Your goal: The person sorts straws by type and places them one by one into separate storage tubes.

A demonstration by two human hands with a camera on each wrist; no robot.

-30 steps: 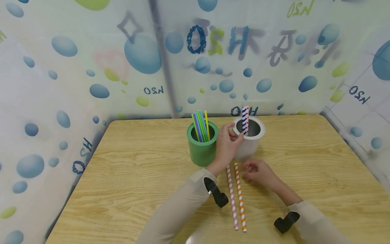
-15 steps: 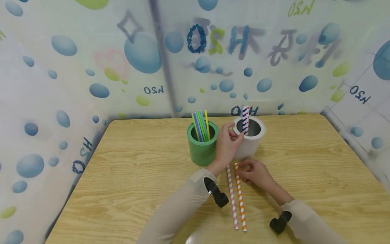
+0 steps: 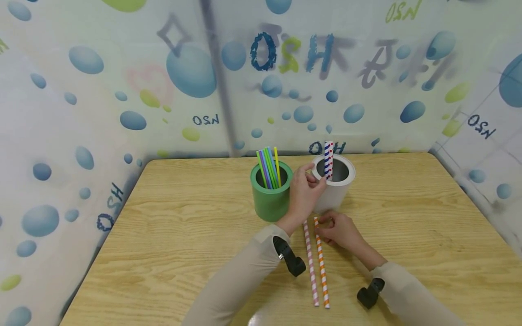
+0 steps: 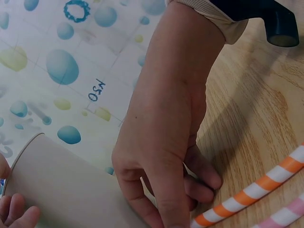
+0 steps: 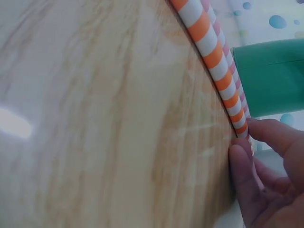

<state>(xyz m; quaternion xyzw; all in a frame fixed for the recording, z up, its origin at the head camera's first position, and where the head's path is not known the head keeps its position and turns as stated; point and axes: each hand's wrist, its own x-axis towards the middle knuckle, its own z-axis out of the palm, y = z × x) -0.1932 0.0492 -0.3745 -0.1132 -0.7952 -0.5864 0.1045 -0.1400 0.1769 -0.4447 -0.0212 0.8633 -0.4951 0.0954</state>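
My left hand (image 3: 303,192) holds the near left rim of a white cup (image 3: 334,194), thumb and fingers curled at its edge. Inside that cup stand two paper straws (image 3: 328,160), one with blue stripes and one with red dots. On the table lies an orange-and-white striped paper straw (image 3: 321,267); my right hand (image 3: 340,232) pinches its far end. In the right wrist view, thumb and forefinger (image 5: 273,133) sit on either side of the orange straw's tip (image 5: 241,128). A pink-and-white striped straw (image 3: 311,271) lies alongside, its far end partly behind my left wrist.
Left of the white cup stands a green cup (image 3: 271,206) with several thin coloured straws (image 3: 268,170) in it. The wooden table (image 3: 195,226) ends at the back against a wall (image 3: 183,136) printed with blue and green drops.
My right hand has moved slightly left, onto the far end of the orange-striped straw, and its fingers have closed there. The left hand and both cups have stayed put.
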